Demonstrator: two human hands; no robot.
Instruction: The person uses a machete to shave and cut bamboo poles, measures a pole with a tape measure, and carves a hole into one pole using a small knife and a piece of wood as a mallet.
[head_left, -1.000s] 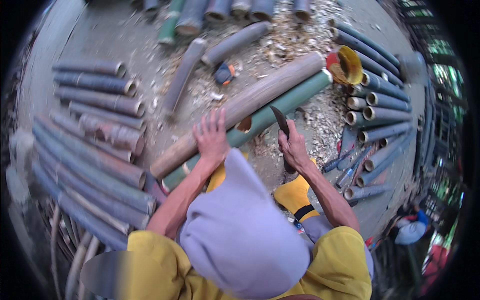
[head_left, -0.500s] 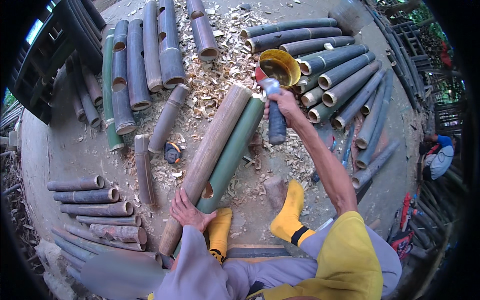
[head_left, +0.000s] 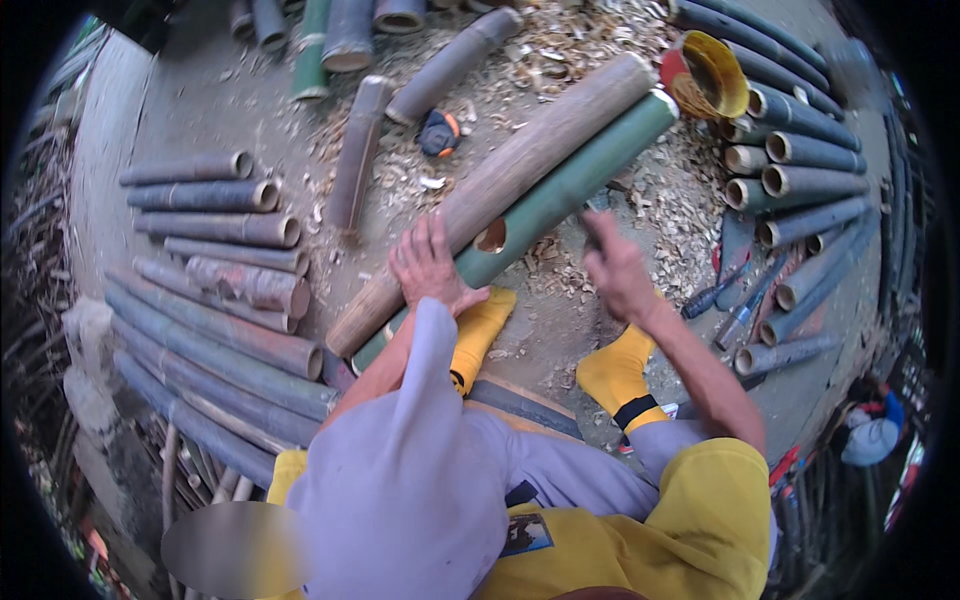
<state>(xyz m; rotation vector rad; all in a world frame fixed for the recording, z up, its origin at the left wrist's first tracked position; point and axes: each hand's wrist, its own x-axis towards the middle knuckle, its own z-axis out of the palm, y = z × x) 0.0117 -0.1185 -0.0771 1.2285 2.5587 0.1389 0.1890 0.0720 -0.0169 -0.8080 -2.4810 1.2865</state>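
A brown round pole [head_left: 545,150] and a green bamboo tube [head_left: 570,195] lie side by side, slanting from near my left foot to the upper right. An oval hole [head_left: 492,237] is cut into the green tube. My left hand [head_left: 432,265] lies on the brown pole with its fingers spread, the thumb reaching toward the green tube. To the right of the hole, my right hand [head_left: 620,275] is closed on a dark-handled tool [head_left: 597,232]. Motion smears this tool, and its kind cannot be made out.
A red and yellow bucket [head_left: 690,85] stands beyond the tubes' far end. Dark bamboo tubes lie stacked at right [head_left: 815,180] and at left [head_left: 215,229]. Wood shavings [head_left: 680,185] cover the ground. A tape measure [head_left: 438,132] lies behind the brown pole. A person [head_left: 870,430] is at far right.
My right hand has come back from beside the bucket toward me, with the tool still in it. My left hand stays on the brown pole. The whole view has shifted and turned.
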